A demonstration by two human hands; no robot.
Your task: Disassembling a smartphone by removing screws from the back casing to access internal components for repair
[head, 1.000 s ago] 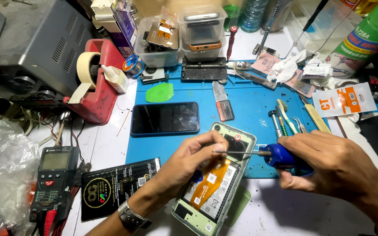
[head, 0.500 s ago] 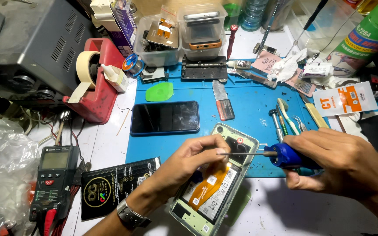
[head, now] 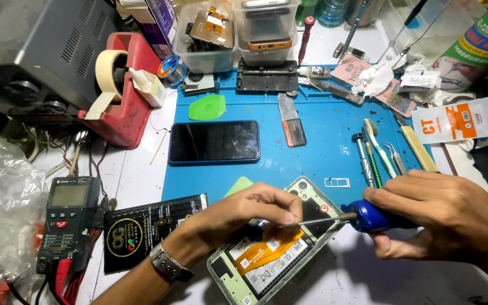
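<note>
You are steadying the opened phone [head: 275, 248] at the blue mat's [head: 323, 147] near edge, your left hand [head: 238, 217] pinching the screwdriver's [head: 362, 217] shaft tip over it. Your right hand [head: 447, 217] is gripping the blue handle. A dark phone [head: 214, 142] is lying near the mat's left edge.

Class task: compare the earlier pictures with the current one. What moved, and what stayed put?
Little moved: the opened phone sits slightly differently in view. The right hand still grips the blue screwdriver, and the left hand still steadies its shaft. The dark phone stayed put.
</note>
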